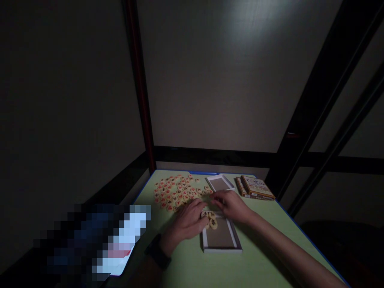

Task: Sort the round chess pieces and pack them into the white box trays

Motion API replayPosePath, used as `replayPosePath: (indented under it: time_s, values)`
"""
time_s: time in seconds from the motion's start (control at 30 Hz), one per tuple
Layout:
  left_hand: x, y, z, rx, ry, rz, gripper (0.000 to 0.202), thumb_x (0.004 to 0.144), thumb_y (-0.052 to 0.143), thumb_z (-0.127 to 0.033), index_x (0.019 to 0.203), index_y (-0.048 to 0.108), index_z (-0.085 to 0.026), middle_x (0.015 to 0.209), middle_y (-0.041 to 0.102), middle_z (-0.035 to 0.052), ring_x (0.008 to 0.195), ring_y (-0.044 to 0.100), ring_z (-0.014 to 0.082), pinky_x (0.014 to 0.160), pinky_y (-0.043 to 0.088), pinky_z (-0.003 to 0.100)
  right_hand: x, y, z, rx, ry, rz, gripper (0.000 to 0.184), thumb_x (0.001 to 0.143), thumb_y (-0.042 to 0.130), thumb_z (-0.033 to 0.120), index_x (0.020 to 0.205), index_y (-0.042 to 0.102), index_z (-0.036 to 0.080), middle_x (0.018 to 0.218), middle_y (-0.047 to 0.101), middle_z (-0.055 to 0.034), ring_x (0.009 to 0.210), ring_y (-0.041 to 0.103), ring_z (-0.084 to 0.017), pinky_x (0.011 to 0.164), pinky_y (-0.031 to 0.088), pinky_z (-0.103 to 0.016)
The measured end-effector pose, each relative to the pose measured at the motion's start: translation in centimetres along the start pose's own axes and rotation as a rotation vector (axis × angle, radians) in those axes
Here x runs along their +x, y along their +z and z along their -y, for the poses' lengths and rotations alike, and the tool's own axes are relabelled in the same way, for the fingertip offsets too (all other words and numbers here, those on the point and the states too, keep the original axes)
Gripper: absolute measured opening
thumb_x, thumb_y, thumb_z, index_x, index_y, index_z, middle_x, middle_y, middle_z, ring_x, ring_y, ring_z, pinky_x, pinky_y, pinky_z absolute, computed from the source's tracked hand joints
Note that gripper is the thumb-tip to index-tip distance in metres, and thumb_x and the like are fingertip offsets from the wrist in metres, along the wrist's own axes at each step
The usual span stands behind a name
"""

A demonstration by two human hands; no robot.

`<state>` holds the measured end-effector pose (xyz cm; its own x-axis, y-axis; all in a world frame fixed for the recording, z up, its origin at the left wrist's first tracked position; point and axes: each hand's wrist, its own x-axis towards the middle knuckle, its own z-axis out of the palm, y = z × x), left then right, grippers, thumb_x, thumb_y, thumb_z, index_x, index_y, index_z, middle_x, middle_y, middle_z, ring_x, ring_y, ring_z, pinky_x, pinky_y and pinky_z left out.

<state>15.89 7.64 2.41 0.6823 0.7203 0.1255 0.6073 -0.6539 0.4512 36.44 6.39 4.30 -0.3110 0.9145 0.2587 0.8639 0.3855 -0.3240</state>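
Observation:
Round wooden Chinese chess pieces (169, 196) with red and dark characters lie spread over the table's far left part. Over their near right edge reaches my left hand (189, 219), palm down with the fingers stretched out and the thumb apart, beside a few pieces (213, 223). Those pieces sit in the far left corner of a shallow open box (222, 236) with white edges. Beyond that box, my right hand (230, 203) has its fingers bent together close to the pile's right edge. Whatever its fingertips hold is too small and dark to make out.
Another shallow open box part (220, 183) lies at the back of the green table (171, 256). Two printed boxes (256, 187) are stacked at the back right. A bright, partly pixelated screen-like object (121, 262) is at the lower left. A wall stands behind the table.

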Motion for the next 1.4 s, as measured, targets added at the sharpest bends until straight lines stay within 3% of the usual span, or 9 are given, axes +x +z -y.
replayPosePath:
  time_s: [0.07, 0.17, 0.33, 0.67, 0.8, 0.97, 1.13, 1.4]
  values:
    - [0.0, 0.3, 0.0, 0.038, -0.038, -0.037, 0.035, 0.089, 0.046, -0.025, 0.121, 0.06, -0.023, 0.125, 0.06, 0.0072, 0.114, 0.058, 0.0237, 0.1, 0.045, 0.038, 2.6, -0.3, 0.6, -0.134, 0.008, 0.075, 0.024, 0.091, 0.054, 0.022, 0.103, 0.075, 0.019, 0.094, 0.077, -0.0097, 0.087, 0.07, -0.021, 0.075, 0.045, -0.026]
    - [0.0, 0.5, -0.1, 0.112, -0.066, -0.081, 0.034, 0.09, 0.042, -0.021, 0.118, 0.061, -0.024, 0.122, 0.061, 0.0069, 0.111, 0.059, 0.0232, 0.098, 0.046, 0.037, 6.6, -0.5, 1.8, -0.38, 0.133, 0.227, 0.029, 0.089, 0.056, 0.028, 0.109, 0.075, 0.02, 0.108, 0.075, -0.0149, 0.1, 0.07, -0.027, 0.078, 0.047, -0.029]
    - [-0.1, 0.5, -0.2, 0.154, -0.06, -0.09, 0.03, 0.089, 0.041, -0.018, 0.108, 0.063, -0.023, 0.118, 0.061, 0.0067, 0.102, 0.061, 0.0225, 0.094, 0.048, 0.037, 10.9, 0.3, 2.6, -0.436, 0.194, 0.345, 0.032, 0.08, 0.064, 0.026, 0.109, 0.076, 0.019, 0.107, 0.075, -0.0173, 0.098, 0.071, -0.031, 0.072, 0.05, -0.031]
    - [0.0, 0.7, -0.7, 0.21, -0.016, -0.057, 0.022, 0.092, 0.04, -0.024, 0.098, 0.062, -0.022, 0.112, 0.059, 0.0077, 0.097, 0.06, 0.024, 0.089, 0.051, 0.04, 13.6, 1.5, 1.4, -0.458, 0.103, 0.457, 0.028, 0.076, 0.064, 0.017, 0.101, 0.078, 0.013, 0.1, 0.077, -0.0184, 0.094, 0.072, -0.031, 0.07, 0.05, -0.028]
    - [0.0, 0.7, -0.7, 0.203, -0.023, -0.081, 0.022, 0.092, 0.042, -0.023, 0.099, 0.062, -0.022, 0.112, 0.059, 0.0077, 0.104, 0.058, 0.0246, 0.093, 0.049, 0.04, 15.4, 1.8, 1.6, -0.39, -0.022, 0.39, 0.032, 0.084, 0.056, 0.016, 0.111, 0.074, 0.018, 0.109, 0.076, -0.0107, 0.098, 0.07, -0.022, 0.075, 0.046, -0.023]
    - [-0.1, 0.9, -0.5, 0.153, -0.042, -0.075, 0.025, 0.091, 0.041, -0.023, 0.108, 0.06, -0.021, 0.12, 0.059, 0.0091, 0.108, 0.058, 0.0259, 0.096, 0.048, 0.043, 17.2, 3.5, 2.7, -0.347, -0.13, 0.394, 0.033, 0.076, 0.063, 0.011, 0.104, 0.076, 0.022, 0.105, 0.077, -0.0044, 0.096, 0.069, -0.019, 0.074, 0.044, -0.02]
    - [-0.1, 0.8, -0.7, 0.146, -0.057, -0.069, 0.026, 0.092, 0.039, -0.023, 0.109, 0.059, -0.021, 0.122, 0.058, 0.0095, 0.109, 0.059, 0.0274, 0.096, 0.048, 0.045, 17.6, 4.4, 3.0, -0.352, -0.163, 0.426, 0.038, 0.071, 0.06, 0.006, 0.1, 0.078, 0.022, 0.099, 0.078, -0.0039, 0.09, 0.07, -0.019, 0.072, 0.045, -0.02]
    - [0.0, 0.7, -0.9, 0.164, -0.065, -0.07, 0.025, 0.092, 0.039, -0.024, 0.108, 0.059, -0.02, 0.121, 0.058, 0.0103, 0.109, 0.059, 0.0276, 0.096, 0.048, 0.044, 17.4, 4.5, 3.4, -0.375, -0.149, 0.427, 0.031, 0.075, 0.062, 0.013, 0.103, 0.075, 0.02, 0.1, 0.077, -0.0056, 0.09, 0.069, -0.019, 0.069, 0.043, -0.021]
